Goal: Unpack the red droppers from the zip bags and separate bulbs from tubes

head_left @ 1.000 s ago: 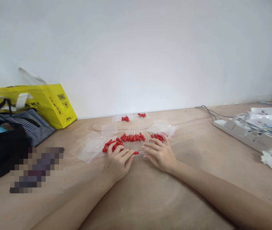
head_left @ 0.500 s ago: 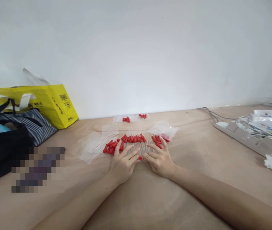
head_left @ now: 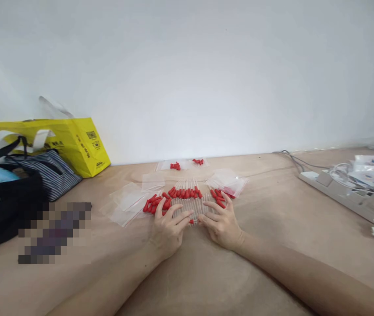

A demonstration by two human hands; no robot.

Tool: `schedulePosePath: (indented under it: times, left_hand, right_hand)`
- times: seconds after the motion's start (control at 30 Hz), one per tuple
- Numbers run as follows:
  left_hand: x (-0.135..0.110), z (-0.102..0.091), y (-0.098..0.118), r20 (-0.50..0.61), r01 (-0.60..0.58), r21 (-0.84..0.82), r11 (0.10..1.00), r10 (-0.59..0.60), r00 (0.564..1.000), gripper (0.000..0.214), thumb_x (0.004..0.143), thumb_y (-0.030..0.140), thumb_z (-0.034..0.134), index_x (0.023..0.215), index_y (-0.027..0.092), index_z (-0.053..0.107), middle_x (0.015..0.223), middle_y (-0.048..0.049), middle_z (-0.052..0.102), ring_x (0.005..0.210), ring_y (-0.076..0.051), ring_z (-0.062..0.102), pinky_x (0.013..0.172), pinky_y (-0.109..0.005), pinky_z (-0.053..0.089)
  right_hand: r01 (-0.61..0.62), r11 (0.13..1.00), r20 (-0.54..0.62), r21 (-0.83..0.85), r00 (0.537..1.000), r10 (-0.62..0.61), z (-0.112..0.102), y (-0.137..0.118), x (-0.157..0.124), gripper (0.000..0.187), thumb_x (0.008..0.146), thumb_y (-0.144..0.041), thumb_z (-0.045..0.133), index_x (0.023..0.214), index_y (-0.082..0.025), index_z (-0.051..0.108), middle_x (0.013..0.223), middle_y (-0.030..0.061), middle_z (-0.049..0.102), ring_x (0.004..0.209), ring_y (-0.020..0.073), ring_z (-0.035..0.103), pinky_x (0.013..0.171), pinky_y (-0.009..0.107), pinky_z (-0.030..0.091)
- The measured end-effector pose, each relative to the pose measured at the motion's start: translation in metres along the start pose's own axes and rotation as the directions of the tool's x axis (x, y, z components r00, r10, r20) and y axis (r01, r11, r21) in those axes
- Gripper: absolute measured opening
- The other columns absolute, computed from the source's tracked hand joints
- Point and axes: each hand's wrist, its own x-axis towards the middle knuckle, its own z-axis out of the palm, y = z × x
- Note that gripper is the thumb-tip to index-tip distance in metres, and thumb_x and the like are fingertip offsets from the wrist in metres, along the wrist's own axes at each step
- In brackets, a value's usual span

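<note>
A row of clear thin tubes with red caps (head_left: 187,194) lies on the tan tabletop in front of me. My left hand (head_left: 168,230) rests flat on the left part of the row, fingers stretched out. My right hand (head_left: 222,221) lies flat on the right part, fingers spread over the tubes. One loose red cap (head_left: 191,221) shows between the two hands. Clear small plastic bags (head_left: 126,202) lie to the left of the tubes and more clear bags (head_left: 229,180) to the right.
Two filled bags with red caps (head_left: 187,165) lie near the white wall. A yellow shopping bag (head_left: 65,140), a striped bag (head_left: 47,173) and a black bag (head_left: 2,206) stand at the left. A white power strip (head_left: 344,193) with cables and packets is at the right.
Both hands have drawn closer together over the tubes, and the left fingers have flattened out. The view has shifted slightly downward.
</note>
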Motion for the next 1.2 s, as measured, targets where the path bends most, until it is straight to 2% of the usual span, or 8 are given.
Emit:
schedulePosePath:
  times: [0.27, 0.4, 0.5, 0.6, 0.73, 0.83, 1.07, 1.2]
  left_hand:
    - [-0.001, -0.006, -0.011, -0.029, 0.194, 0.053, 0.980, -0.193, 0.981, 0.021, 0.084, 0.028, 0.044, 0.082, 0.022, 0.065, 0.076, -0.0048, 0.062, 0.073, -0.018, 0.054, 0.069, -0.035, 0.040]
    - [0.002, -0.009, -0.033, -0.022, 0.369, -0.021, 0.929, -0.369, 0.929, 0.024, 0.083, 0.032, 0.043, 0.091, 0.018, 0.061, 0.079, -0.0055, 0.060, 0.077, -0.018, 0.054, 0.069, -0.031, 0.042]
    - [0.000, -0.015, -0.062, -0.017, 0.611, -0.053, 0.790, -0.613, 0.790, 0.027, 0.078, 0.038, 0.048, 0.091, 0.018, 0.058, 0.078, -0.0035, 0.062, 0.072, -0.017, 0.055, 0.066, -0.027, 0.044]
    - [-0.008, -0.021, -0.092, 0.001, 0.777, -0.028, 0.629, -0.778, 0.629, 0.028, 0.073, 0.043, 0.049, 0.083, 0.019, 0.059, 0.074, -0.0016, 0.063, 0.065, -0.016, 0.056, 0.060, -0.025, 0.043]
    - [-0.020, -0.024, -0.117, 0.119, 0.897, 0.082, 0.435, -0.898, 0.424, 0.028, 0.070, 0.044, 0.050, 0.074, 0.019, 0.060, 0.072, -0.0030, 0.065, 0.069, -0.019, 0.059, 0.061, -0.026, 0.043]
    - [-0.021, -0.022, -0.118, 0.170, 0.920, 0.169, 0.353, -0.930, 0.325, 0.030, 0.070, 0.045, 0.049, 0.076, 0.019, 0.061, 0.077, -0.0051, 0.066, 0.075, -0.022, 0.061, 0.063, -0.029, 0.043]
    - [-0.012, -0.026, -0.100, 0.297, 0.863, 0.295, 0.409, -0.898, 0.324, 0.041, 0.075, 0.055, 0.039, 0.085, 0.024, 0.063, 0.091, -0.0034, 0.068, 0.092, -0.026, 0.059, 0.081, -0.038, 0.039]
    - [-0.010, -0.032, -0.097, 0.299, 0.838, 0.361, 0.409, -0.902, 0.312, 0.044, 0.081, 0.051, 0.030, 0.090, 0.024, 0.064, 0.095, -0.0055, 0.067, 0.097, -0.028, 0.056, 0.081, -0.037, 0.039]
  right_hand:
    - [-0.274, 0.956, 0.075, -0.107, 0.956, 0.283, 0.000, 0.017, 0.004, 0.019, 0.083, -0.024, 0.045, 0.082, -0.021, 0.064, 0.073, 0.0034, 0.062, 0.072, 0.0149, 0.051, 0.069, 0.029, 0.033]
    - [-0.508, 0.841, 0.332, -0.187, 0.773, 0.541, 0.001, 0.037, 0.021, 0.025, 0.084, -0.019, 0.038, 0.080, -0.016, 0.062, 0.077, 0.0075, 0.061, 0.074, 0.0161, 0.054, 0.063, 0.024, 0.035]
    - [-0.576, 0.765, 0.485, -0.288, 0.601, 0.635, 0.002, 0.044, 0.034, 0.021, 0.081, -0.015, 0.040, 0.087, -0.012, 0.059, 0.080, 0.0109, 0.063, 0.077, 0.0193, 0.058, 0.061, 0.024, 0.036]
    - [-0.582, 0.736, 0.558, -0.347, 0.503, 0.660, 0.006, 0.043, 0.044, 0.022, 0.078, -0.013, 0.043, 0.094, -0.009, 0.057, 0.087, 0.0146, 0.064, 0.082, 0.0218, 0.059, 0.062, 0.025, 0.039]
    - [-0.569, 0.741, 0.600, -0.356, 0.469, 0.648, 0.013, 0.040, 0.049, 0.019, 0.077, -0.012, 0.045, 0.089, -0.008, 0.059, 0.093, 0.0172, 0.063, 0.084, 0.0227, 0.060, 0.064, 0.025, 0.041]
    - [-0.559, 0.747, 0.610, -0.359, 0.465, 0.641, 0.015, 0.037, 0.048, 0.020, 0.080, -0.017, 0.045, 0.088, -0.007, 0.060, 0.092, 0.0184, 0.063, 0.085, 0.0242, 0.060, 0.066, 0.026, 0.042]
    - [-0.589, 0.712, 0.590, -0.383, 0.436, 0.679, 0.017, 0.038, 0.059, 0.022, 0.080, -0.019, 0.044, 0.090, -0.010, 0.061, 0.096, 0.0173, 0.063, 0.090, 0.0251, 0.060, 0.069, 0.029, 0.043]
    - [-0.644, 0.652, 0.588, -0.401, 0.364, 0.722, 0.033, 0.052, 0.076, 0.024, 0.078, -0.027, 0.047, 0.090, -0.013, 0.063, 0.095, 0.0147, 0.064, 0.089, 0.0240, 0.060, 0.067, 0.028, 0.044]
